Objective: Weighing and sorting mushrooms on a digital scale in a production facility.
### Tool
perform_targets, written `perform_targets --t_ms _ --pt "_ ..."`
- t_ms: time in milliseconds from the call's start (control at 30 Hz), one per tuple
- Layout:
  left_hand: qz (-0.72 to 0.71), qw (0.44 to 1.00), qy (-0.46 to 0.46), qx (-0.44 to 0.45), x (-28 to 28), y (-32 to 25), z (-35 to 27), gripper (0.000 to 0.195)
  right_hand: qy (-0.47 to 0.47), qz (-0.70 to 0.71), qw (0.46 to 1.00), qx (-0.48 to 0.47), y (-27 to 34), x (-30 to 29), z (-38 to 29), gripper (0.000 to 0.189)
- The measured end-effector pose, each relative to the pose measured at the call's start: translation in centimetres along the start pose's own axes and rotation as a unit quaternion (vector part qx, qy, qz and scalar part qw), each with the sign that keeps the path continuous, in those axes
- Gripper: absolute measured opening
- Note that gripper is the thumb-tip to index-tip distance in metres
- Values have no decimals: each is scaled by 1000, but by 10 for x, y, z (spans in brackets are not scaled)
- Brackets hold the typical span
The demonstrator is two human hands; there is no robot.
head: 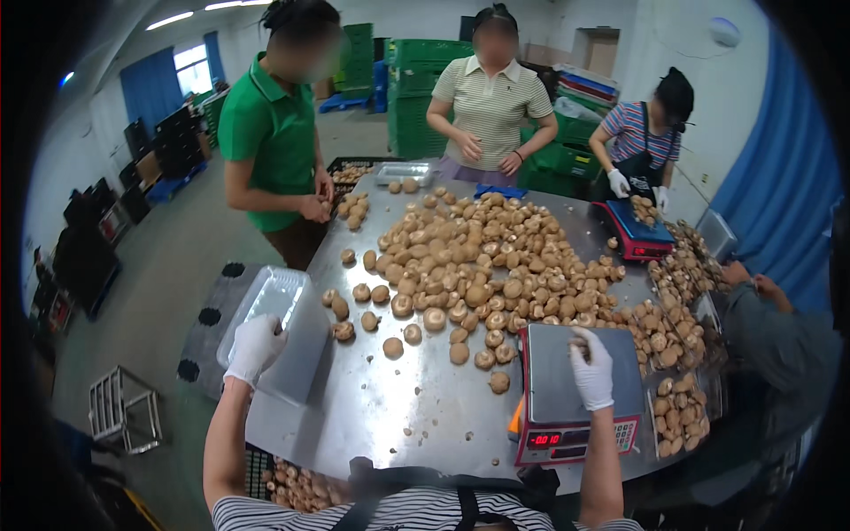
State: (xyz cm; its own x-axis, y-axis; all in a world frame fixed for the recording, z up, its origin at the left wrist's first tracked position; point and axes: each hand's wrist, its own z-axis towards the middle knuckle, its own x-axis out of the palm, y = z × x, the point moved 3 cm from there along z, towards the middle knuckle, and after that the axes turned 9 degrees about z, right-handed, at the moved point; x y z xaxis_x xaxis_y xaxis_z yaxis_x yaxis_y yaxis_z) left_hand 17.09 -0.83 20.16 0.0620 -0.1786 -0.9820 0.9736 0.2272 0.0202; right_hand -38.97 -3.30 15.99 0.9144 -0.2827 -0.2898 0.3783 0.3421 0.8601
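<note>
My left hand (257, 348), in a white glove, has its fingers curled at the near upper edge of a stack of clear plastic trays (302, 345) at the table's left side. Over the steel plate of a red digital scale (548, 378) is my right hand (591, 368), also gloved in white. Its fingers are bent, and something brown or dark shows at the fingertips; whether that is a mushroom or dirt is unclear. Beyond both hands spreads a large heap of shiitake mushrooms (465, 259). Several loose mushrooms (393, 347) lie on the heap's near side.
The metal table (345, 411) carries mushroom-filled trays (679, 415) on the right. A second scale (634, 229) stands far right, where a gloved co-worker (641, 146) handles mushrooms. Two people (272, 146) stand across the table. Below its front edge is a mushroom crate (255, 471).
</note>
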Motion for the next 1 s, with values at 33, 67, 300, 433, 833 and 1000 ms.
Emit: perform_targets --t_ms 33,67,300,433,833,1000 --pt "-16 1000 8 8 2 1 3 18 5 7 1000 4 4 6 -5 31" --pt "-32 999 15 16 2 1 6 18 7 2 1000 5 11 10 -8 31" --pt "-112 993 42 3 8 9 10 20 33 -21 999 1 32 24 -18 32" --pt "-99 995 19 -12 15 22 5 22 51 -13 998 39 27 25 -21 31" --pt "-17 996 86 -12 1 1 12 21 91 58 992 73 -13 32 -38 31" --pt "-42 994 92 30 4 9 26 22 101 69 990 75 -18 35 -37 32"
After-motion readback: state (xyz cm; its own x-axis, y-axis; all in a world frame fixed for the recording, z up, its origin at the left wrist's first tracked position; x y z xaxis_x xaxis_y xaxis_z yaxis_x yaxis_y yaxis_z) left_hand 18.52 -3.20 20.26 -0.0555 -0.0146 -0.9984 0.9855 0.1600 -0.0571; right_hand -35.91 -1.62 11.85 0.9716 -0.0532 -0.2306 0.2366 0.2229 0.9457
